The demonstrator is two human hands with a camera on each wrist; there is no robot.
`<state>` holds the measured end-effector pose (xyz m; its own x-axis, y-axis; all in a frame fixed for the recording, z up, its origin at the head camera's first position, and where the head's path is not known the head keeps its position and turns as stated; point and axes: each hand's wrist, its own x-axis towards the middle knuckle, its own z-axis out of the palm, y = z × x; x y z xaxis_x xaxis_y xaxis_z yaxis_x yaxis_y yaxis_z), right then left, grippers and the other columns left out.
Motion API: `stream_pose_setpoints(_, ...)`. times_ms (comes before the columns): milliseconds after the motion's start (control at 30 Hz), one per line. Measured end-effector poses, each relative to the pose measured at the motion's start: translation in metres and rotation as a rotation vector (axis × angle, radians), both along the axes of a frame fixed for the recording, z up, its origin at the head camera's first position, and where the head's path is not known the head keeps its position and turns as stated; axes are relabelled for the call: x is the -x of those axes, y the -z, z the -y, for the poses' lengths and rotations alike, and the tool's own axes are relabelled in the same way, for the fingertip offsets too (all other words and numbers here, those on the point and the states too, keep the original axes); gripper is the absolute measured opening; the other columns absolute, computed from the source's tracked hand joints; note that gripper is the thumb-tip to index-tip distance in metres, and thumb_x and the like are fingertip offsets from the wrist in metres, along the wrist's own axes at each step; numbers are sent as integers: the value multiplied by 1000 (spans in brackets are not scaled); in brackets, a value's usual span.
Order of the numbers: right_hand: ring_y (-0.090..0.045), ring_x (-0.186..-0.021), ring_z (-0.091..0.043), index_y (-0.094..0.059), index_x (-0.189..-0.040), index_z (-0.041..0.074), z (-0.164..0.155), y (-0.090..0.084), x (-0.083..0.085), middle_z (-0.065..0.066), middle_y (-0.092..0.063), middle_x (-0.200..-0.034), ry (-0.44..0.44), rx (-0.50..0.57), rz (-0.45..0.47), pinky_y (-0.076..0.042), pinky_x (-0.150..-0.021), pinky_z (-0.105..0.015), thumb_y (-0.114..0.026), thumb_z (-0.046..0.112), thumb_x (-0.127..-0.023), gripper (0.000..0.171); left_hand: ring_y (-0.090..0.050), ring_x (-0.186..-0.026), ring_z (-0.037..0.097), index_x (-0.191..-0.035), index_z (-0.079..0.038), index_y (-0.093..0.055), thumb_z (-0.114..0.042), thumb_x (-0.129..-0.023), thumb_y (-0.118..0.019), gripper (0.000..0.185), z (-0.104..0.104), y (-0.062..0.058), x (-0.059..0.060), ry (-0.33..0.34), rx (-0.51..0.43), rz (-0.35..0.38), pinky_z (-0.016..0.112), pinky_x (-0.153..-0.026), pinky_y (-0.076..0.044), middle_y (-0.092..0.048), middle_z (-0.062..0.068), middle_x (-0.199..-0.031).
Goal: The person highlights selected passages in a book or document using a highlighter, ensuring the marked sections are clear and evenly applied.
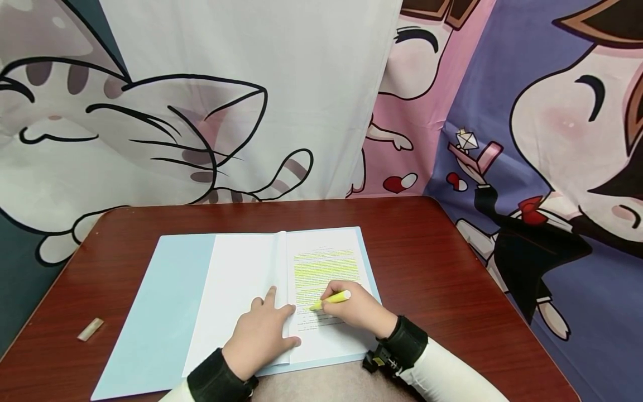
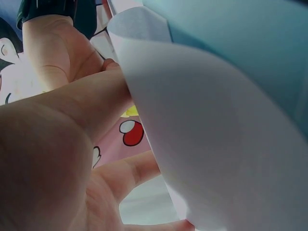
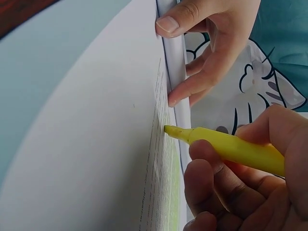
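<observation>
A light-blue folder (image 1: 166, 290) lies spread on the table, holding white sheets. On its right-hand printed page (image 1: 326, 335), many lines of text carry yellow marking, with plain lines lower down. My right hand (image 1: 359, 310) pinches a yellow highlighter (image 1: 337, 297) between thumb and fingers. In the right wrist view the tip of the highlighter (image 3: 231, 147) is at the text lines. My left hand (image 1: 263, 335) rests with spread fingers on the left white page (image 1: 236, 279) and the fold. Seen from the left wrist, the left hand (image 2: 110, 183) touches the paper edge.
A brown wooden table (image 1: 427, 268) bears the folder. A small pale stick-like piece (image 1: 90, 329) lies at the table's left. Behind hangs a cloth (image 1: 301, 84) with cartoon animals. At the near edge is a greyish-beige surface (image 1: 321, 385).
</observation>
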<state>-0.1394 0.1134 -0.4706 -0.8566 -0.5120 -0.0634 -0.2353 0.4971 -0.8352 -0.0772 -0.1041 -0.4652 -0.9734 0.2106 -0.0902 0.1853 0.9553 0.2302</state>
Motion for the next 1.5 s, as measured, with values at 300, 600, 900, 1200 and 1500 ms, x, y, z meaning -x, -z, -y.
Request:
stream_pose_setpoints(300,-49,-60,-11,-67,-82,21,-5,-2,2,3,-62,-77,-1,-17,4,-41,-54,-26,-66,15,-88,9,-55,-104,41,-122,-17,-71,-56,-71,-83,65,-1,0,1,-5,-1,16,48,-60,-51,-44,30,-144)
stream_pose_setpoints(600,-45,-55,-9,-66,-80,19,-7,-4,3,3,-60,-72,-10,-8,6,-38,-51,-24,-65,13,-87,10,-55,-104,41,-122,-17,-71,-56,-71,-83,65,-1,0,1,-10,5,26,48,-61,-51,-44,29,-144)
stream_pose_setpoints(900,-49,-62,-12,-65,-79,18,-10,-4,2,2,-62,-81,22,-18,19,-40,-53,-25,-66,12,-87,9,-55,-102,40,-121,-17,-71,-56,-71,-83,65,0,-1,0,-4,-3,18,48,-60,-51,-45,30,-143)
stream_pose_setpoints(1200,-46,-60,-12,-65,-80,17,-16,-6,2,0,-61,-80,27,-13,19,-38,-52,-24,-66,11,-87,9,-56,-101,40,-120,-16,-72,-56,-70,-83,64,0,-1,0,0,0,6,48,-60,-51,-46,30,-142)
stream_pose_setpoints(1500,-42,-56,-11,-65,-81,17,-23,-5,3,-1,-56,-74,19,-6,31,-36,-52,-25,-64,10,-88,10,-56,-100,40,-119,-16,-73,-55,-70,-84,64,0,0,1,4,-1,-4,48,-58,-51,-47,30,-141)
